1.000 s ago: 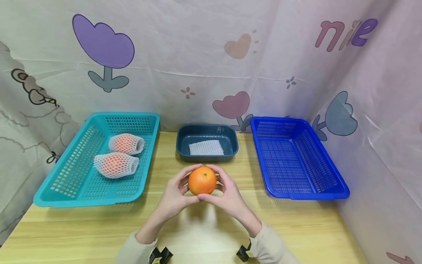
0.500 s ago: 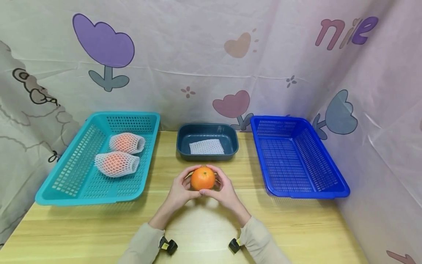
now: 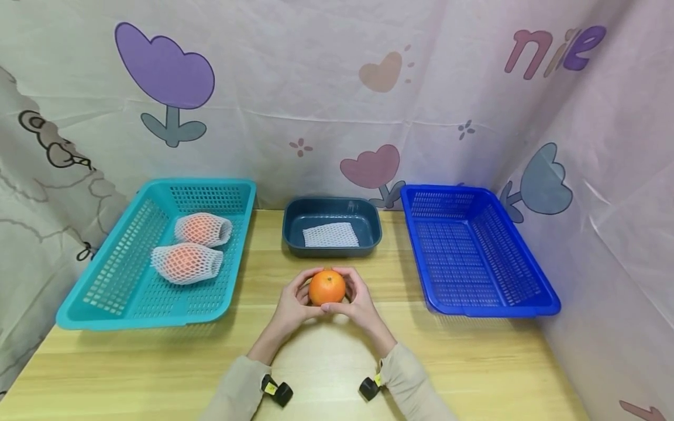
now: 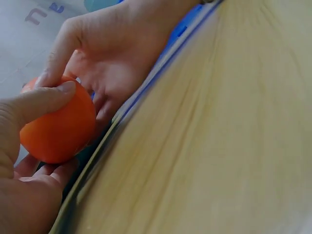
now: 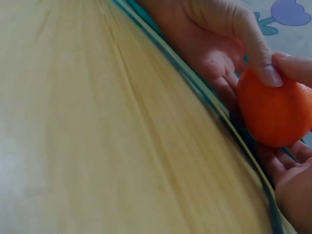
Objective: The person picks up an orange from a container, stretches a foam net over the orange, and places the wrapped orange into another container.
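Both hands hold one orange (image 3: 327, 287) over the middle of the table, its stem end turned up in the head view. The left hand (image 3: 291, 305) curls round its left side, and the right hand (image 3: 363, 304) curls round the right. Their thumbs meet at the near face of the fruit. In the left wrist view the orange (image 4: 61, 124) sits between the left thumb and the fingers beneath. From the right wrist view, fingertips support the orange (image 5: 275, 109) from below while both thumbs press its top edge.
A teal basket (image 3: 142, 323) on the left holds two net-wrapped fruits (image 3: 188, 263). A dark blue-green tray (image 3: 332, 252) behind the hands contains a white foam net sleeve (image 3: 330, 235). On the right stands a blue basket (image 3: 489, 311). A printed cloth (image 3: 295, 70) hangs behind.
Held in both hands, the orange has shifted slightly right and looks smaller, farther from the head camera. The forearms have drawn closer together. Baskets and tray stay put.
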A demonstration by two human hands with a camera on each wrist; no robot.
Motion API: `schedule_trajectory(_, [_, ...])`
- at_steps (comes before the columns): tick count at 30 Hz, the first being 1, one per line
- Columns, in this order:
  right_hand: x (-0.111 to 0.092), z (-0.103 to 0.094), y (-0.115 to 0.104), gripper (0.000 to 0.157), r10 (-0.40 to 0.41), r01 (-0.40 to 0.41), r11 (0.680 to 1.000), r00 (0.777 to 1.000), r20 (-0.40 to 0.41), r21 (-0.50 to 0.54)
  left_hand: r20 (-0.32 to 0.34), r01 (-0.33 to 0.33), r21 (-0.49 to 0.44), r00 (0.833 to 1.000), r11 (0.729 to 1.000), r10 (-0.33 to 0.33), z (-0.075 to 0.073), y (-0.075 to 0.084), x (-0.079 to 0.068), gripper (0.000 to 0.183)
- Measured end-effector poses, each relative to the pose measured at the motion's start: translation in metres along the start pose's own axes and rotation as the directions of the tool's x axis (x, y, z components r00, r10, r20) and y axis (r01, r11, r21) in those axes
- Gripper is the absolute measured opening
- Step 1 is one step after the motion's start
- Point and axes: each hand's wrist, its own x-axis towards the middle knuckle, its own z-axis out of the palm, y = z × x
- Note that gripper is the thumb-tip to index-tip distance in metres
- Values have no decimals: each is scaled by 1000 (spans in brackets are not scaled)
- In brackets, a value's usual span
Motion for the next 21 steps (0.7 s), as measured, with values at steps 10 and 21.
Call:
schedule_trajectory(10, [-1,-1,7,72,15,-14,1000,1000,26,-22,36,-1,47,999,999,-1,-4,-8,-1,84])
schedule_trajectory(21, [-4,-4,7,72,32,-30,999,997,64,-18,100,-37,126,995,991,24,-3,-12,-1,82])
